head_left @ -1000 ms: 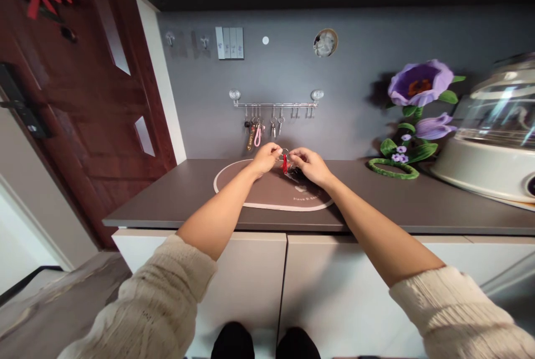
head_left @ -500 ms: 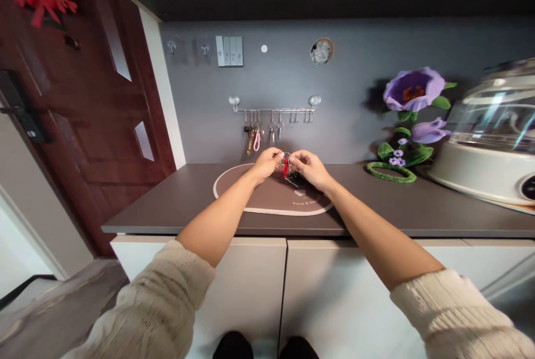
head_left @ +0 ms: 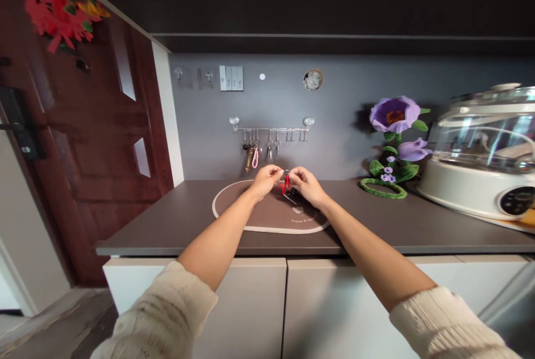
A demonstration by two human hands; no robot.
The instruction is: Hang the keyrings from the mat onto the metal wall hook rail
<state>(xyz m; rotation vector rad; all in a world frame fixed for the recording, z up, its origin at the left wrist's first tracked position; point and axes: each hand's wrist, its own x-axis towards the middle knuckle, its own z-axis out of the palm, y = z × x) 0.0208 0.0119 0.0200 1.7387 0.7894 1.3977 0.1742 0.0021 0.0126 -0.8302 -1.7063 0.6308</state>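
Between my two hands is a metal key ring (head_left: 286, 171), held up above the brown oval mat (head_left: 259, 219). My left hand (head_left: 267, 179) pinches the ring's left side, and my right hand (head_left: 306, 183) pinches its right side. A red cord (head_left: 286, 185) dangles from the ring. Below it, keys (head_left: 290, 199) hang down, partly hidden by my right hand; how many there are I cannot tell. Behind my hands, a clear hook rail (head_left: 271, 129) on the wall carries several key rings and a pink strap (head_left: 255, 157).
The mat lies on a dark countertop (head_left: 159, 225) over white cabinet doors (head_left: 242, 303). To the right stand a purple flower decoration (head_left: 395, 116) and a white appliance with a clear cover (head_left: 463, 192). A dark overhead cabinet (head_left: 317, 2) hangs above; a red-brown door (head_left: 100, 180) is at left.
The view has tilted upward, so everything sits lower in the picture. Both hands keep their pinch on the key ring, with little visible movement.
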